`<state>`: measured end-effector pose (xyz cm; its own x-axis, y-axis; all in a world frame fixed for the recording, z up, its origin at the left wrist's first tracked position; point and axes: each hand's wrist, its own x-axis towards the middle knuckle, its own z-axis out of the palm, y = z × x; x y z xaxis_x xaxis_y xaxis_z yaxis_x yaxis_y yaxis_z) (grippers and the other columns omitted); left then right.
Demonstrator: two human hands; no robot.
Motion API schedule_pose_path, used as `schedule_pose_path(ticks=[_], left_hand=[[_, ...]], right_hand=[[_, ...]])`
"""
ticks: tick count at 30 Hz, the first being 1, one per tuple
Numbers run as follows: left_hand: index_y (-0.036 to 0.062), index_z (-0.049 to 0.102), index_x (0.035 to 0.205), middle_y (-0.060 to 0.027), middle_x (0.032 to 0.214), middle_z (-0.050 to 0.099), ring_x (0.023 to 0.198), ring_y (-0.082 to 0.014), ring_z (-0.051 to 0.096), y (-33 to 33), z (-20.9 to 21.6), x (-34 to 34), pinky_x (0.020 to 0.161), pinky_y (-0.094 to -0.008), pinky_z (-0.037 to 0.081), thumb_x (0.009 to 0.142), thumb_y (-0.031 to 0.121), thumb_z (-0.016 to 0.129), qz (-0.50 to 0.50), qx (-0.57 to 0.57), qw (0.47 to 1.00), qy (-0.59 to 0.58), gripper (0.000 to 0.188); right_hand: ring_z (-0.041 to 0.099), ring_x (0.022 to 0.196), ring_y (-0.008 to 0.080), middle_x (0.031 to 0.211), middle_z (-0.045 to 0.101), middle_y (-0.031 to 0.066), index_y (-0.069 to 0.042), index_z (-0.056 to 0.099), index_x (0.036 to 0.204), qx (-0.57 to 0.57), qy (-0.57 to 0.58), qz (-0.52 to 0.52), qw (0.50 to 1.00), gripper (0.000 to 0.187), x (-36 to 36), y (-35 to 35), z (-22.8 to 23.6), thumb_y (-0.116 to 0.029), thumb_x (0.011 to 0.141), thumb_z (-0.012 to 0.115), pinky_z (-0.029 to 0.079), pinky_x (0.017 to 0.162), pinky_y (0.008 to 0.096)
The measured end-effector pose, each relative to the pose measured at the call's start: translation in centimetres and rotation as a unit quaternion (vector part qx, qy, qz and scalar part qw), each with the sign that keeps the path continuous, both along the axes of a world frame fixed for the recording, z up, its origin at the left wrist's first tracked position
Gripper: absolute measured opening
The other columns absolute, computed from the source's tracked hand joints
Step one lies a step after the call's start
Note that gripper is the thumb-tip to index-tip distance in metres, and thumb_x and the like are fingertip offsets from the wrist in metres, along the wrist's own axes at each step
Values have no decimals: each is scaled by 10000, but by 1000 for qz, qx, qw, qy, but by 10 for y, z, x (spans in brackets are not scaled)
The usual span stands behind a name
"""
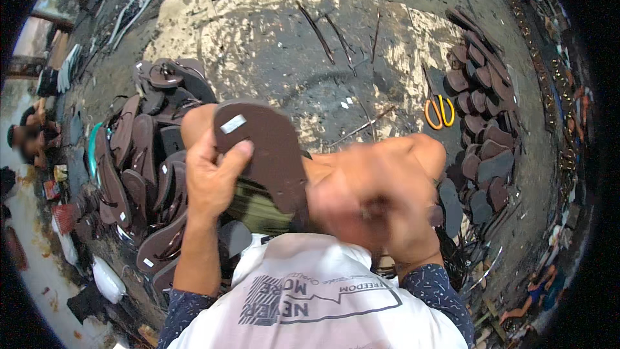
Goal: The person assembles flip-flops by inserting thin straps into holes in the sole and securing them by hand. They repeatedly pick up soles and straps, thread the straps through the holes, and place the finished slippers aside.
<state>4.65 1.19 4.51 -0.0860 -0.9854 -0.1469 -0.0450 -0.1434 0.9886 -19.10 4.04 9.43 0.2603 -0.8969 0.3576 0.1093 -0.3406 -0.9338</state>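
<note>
My left hand [216, 171] is closed on a brown sandal sole [265, 145], thumb on its top face and fingers beneath. The sole is tilted up in front of my lap. It carries a small pale label near its rounded end and small holes toward the narrower end. My right hand [368, 197] is just to the right of the sole, smeared by motion. Something dark shows among its fingers, too blurred to name. Whether this hand touches the sole cannot be made out.
Sandals with straps [135, 148] lie heaped at my left. More brown and grey soles [481, 136] are piled at my right. Scissors [440, 113] with orange and yellow handles lie beside that pile. Dark strips [316, 32] are scattered on the worn sheet [252, 32] ahead.
</note>
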Motion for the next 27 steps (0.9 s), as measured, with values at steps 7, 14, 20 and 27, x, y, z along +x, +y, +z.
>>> schedule_pose_path(ticks=[7,14,20,27], left_hand=[[-38,682,1171,-39,965,737,851,-86,663,-5,6,-19,761,-251,547,930,55,714,-53,-111,987,-104,261],[-27,686,1125,-94,935,753,817,-111,707,-2,1,-26,736,-265,564,874,12,687,-34,-227,950,-212,254],[-30,605,1317,-149,1082,745,924,-151,720,-3,2,-32,789,-277,566,895,-20,651,-88,-210,947,-228,426],[12,513,1469,-180,1142,725,958,-156,709,2,-14,-41,804,-281,559,933,-30,634,-93,-164,963,-192,551]], right_hand=[[690,710,324,834,685,150,-16,625,895,-26,140,-185,972,145,36,-20,-62,-96,855,739,545,612,408],[673,707,330,778,639,125,-36,593,873,-41,226,-195,954,145,39,-17,-52,-63,822,726,547,623,430],[660,723,343,799,615,141,-23,574,878,-51,194,-228,953,154,43,-17,-64,-56,834,718,538,623,433],[669,731,349,832,645,156,-12,571,901,-47,183,-285,940,154,38,-28,-91,-69,867,710,548,643,427]])
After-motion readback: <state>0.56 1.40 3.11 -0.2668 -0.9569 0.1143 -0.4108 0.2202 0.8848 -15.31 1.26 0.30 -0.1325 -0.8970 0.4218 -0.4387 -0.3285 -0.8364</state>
